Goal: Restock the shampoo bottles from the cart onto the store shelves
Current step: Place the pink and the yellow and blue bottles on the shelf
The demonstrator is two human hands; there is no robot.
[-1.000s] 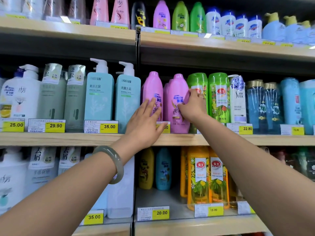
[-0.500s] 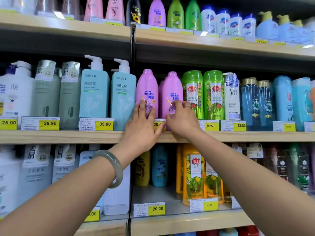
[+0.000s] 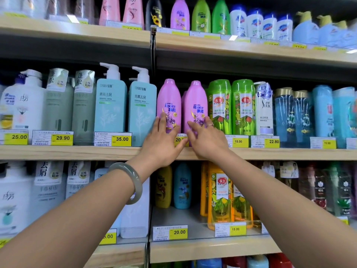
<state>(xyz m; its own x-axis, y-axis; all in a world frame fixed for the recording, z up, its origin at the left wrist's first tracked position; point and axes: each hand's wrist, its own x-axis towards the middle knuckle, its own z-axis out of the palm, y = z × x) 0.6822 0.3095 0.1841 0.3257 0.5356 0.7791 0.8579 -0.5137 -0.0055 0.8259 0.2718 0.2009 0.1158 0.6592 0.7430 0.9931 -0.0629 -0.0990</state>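
Observation:
Two pink shampoo bottles stand upright side by side on the middle shelf. My left hand lies with straight fingers against the lower front of the left pink bottle. My right hand, a ring on one finger, touches the lower front of the right pink bottle with spread fingers. Neither hand grips a bottle. A third pink bottle shows partly behind these two. The cart is out of view.
Teal pump bottles stand left of the pink ones, green bottles right of them. Yellow price tags line the shelf edges. The top shelf and the lower shelf hold more bottles.
My right hand let go of the right pink bottle's side and slid down to its lower front, fingers now straightened. Both pink bottles now stand level, labels forward. The left hand stayed almost in place.

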